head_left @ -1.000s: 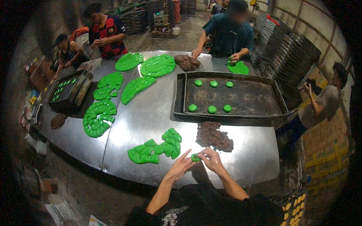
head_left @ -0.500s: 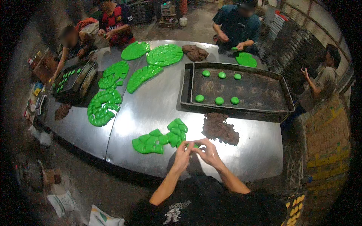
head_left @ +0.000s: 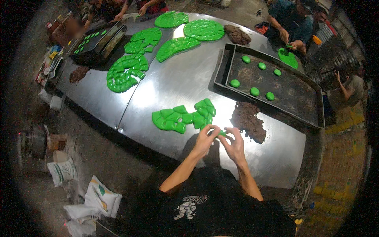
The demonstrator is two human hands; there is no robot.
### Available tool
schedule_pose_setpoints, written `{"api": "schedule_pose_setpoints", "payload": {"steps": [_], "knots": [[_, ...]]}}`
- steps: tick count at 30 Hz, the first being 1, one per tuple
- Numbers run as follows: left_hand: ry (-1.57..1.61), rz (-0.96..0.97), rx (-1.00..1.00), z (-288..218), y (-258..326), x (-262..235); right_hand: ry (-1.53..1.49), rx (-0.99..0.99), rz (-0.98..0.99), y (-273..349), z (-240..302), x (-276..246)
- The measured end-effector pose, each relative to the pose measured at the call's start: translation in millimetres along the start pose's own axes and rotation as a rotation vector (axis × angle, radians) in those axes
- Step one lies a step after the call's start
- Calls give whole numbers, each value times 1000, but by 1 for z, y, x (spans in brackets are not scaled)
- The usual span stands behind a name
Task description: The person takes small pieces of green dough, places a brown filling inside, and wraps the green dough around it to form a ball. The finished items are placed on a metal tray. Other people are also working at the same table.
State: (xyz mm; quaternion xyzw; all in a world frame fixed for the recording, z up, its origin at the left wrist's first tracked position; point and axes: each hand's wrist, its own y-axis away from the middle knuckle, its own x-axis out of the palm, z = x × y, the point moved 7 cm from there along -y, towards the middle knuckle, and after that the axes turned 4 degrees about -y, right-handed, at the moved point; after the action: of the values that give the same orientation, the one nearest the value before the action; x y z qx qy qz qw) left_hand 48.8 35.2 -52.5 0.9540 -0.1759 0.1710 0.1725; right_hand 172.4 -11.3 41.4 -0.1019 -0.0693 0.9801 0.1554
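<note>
Close to the table's near edge, my left hand [head_left: 204, 141] and my right hand [head_left: 234, 146] pinch a small piece of green dough [head_left: 222, 133] between their fingertips. Both hands are closed on it, and the fingers hide part of it. Just beyond my left hand lies a cut sheet of green dough [head_left: 169, 119], divided into several pieces. A crumbly slab of dark brown filling [head_left: 248, 121] rests on the metal beyond my right hand. Farther right, a black baking tray [head_left: 276, 110] holds several round green dough balls [head_left: 254, 91], set in two rows.
More green dough slabs [head_left: 203, 30] lie across the metal table [head_left: 177, 79], with a brown lump [head_left: 237, 34] at the far side. Another black tray [head_left: 114, 41] stands far left. Co-workers stand around; one at far right handles green dough [head_left: 288, 58]. White sacks [head_left: 103, 193] lie on the floor.
The view has swung, so the table and trays appear shifted and tilted. My hands stay pinched on the green piece, which shows more between the fingertips now.
</note>
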Motion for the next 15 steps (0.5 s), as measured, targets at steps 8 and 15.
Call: {"api": "schedule_pose_setpoints", "payload": {"steps": [8,15], "knots": [[-309,-180,216,-50,16,-21,482,-130,116,37,-50,-10],[-137,-367,205,-43,33,-97,751,-93,-16,0,-57,-30]]}}
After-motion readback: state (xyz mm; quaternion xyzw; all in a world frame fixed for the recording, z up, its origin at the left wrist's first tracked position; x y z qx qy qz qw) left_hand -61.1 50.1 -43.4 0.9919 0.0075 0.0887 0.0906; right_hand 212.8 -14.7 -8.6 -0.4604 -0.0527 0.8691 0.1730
